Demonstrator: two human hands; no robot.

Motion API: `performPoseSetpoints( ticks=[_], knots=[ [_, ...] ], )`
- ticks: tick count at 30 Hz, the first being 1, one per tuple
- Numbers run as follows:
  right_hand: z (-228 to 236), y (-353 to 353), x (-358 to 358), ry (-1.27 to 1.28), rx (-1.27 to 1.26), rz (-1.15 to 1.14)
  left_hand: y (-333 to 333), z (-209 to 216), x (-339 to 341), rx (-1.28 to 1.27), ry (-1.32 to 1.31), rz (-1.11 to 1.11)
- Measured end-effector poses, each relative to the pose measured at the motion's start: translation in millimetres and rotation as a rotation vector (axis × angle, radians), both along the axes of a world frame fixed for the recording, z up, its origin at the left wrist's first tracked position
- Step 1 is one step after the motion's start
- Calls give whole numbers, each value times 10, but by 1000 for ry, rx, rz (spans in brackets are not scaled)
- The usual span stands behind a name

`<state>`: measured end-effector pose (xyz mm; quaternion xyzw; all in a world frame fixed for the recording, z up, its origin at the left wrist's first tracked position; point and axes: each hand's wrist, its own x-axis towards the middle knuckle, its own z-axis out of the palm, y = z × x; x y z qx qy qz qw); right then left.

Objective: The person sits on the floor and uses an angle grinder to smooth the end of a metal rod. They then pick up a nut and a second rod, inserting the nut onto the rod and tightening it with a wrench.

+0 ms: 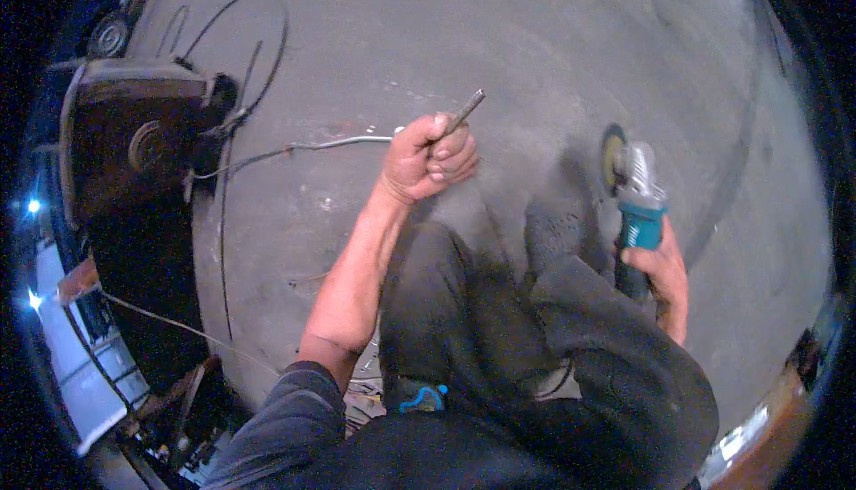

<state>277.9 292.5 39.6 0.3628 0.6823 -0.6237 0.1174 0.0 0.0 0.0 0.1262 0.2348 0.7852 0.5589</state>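
Left fingers clench rod; right fingers wrap grinder.

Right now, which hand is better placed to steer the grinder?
Probably the right hand: it grips the angle grinder, whose disc sits at the far end. The left hand is closed around a metal rod, apart from the grinder.
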Motion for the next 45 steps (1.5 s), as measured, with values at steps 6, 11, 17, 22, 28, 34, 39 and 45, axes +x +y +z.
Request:
performPoseSetpoints(
  ticks=[6, 11, 17, 22, 28, 34, 39, 45],
  knots=[
    [-68, -410, -47, 144, -282, -267, -387, 126, -258, 158, -87, 33],
    [-189, -491, -33, 220, -384, -325, -539, 148, -225, 210, -150, 78],
    [-279, -448, 34, 219, -473, -332, -514, 117, -227, 245, -189, 84],
    [-265, -407, 99, 198, -404, -340, -366, 59, -121, 171, -263, 62],
    [-282, -381, -26, 162, -347, -277, -106, -20, 162, -262, -85, 38],
    [-273, -296, -40, 192, -367, -242, 300, -152, 472, -363, -110, -12],
    [-346, -138, 42, 163, -131, -124, 630, -107, 626, -637, 23, 15],
    [-186, -89, -26, 100, -136, -66, 771, -121, 648, -663, 133, -10]
  ],
)
